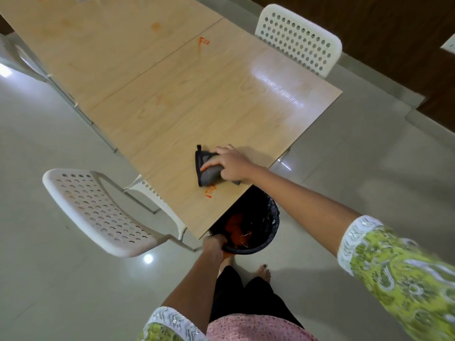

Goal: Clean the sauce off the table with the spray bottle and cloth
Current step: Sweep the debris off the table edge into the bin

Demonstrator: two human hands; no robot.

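Note:
A folded grey cloth (209,172) with a black edge lies on the light wooden table (172,114) near its front edge. My right hand (230,164) presses down on it and grips it. A small orange sauce smear (210,191) sits just in front of the cloth. Another orange sauce mark (203,41) is farther up the table, with fainter stains (156,26) beyond. My left hand (213,244) grips the rim of a black bin (256,247) held just under the table's edge. No spray bottle is in view.
The bin has a black liner and orange-stained scraps (236,227) inside. A white perforated chair (98,210) stands at the left of the table, another white chair (299,39) at the far right. My bare feet (264,273) stand on pale floor tiles.

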